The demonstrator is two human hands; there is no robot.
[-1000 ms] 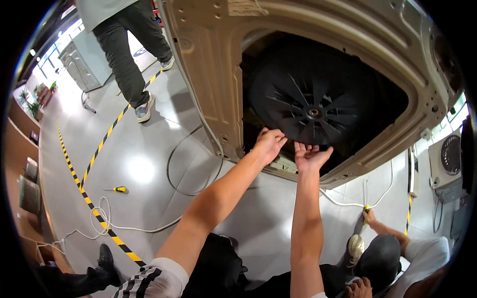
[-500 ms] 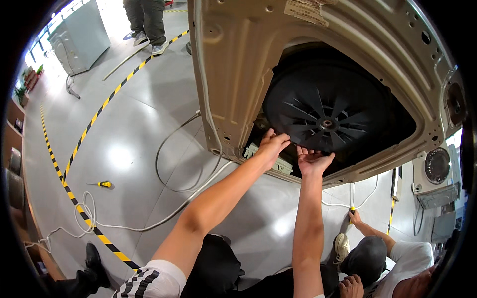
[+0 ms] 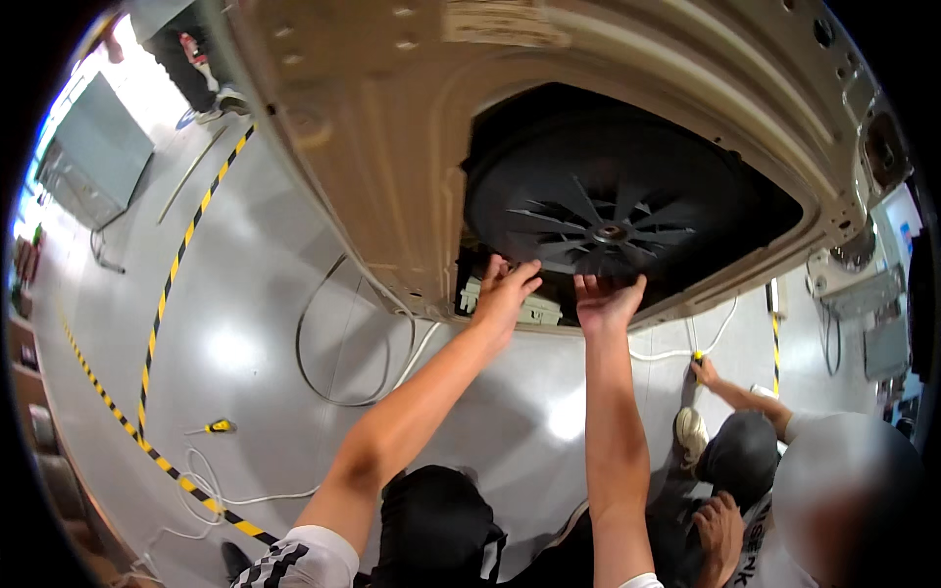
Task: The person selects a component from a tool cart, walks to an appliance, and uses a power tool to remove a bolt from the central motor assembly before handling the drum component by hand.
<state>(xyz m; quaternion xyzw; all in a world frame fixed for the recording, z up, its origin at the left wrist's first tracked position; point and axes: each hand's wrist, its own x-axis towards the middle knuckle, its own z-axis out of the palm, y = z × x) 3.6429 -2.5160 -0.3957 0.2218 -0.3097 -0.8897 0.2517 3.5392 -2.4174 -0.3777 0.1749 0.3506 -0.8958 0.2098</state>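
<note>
Though half-curled, hold unclear, L hand point(image 3: 503, 298) & R hand point(image 3: 606, 307) at blk wheel point(image 3: 613, 201) btm.

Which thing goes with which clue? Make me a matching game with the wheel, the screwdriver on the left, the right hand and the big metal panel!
Things:
1. Round wheel
2. Screwdriver on the left
3. Right hand
4. Big metal panel

Clues:
A. Lying on the grey floor
B. Tan-coloured
C. Up at the wheel's lower edge
D. Black, with slots around its middle

Right pairs: 1-D, 2-A, 3-C, 4-B
</note>
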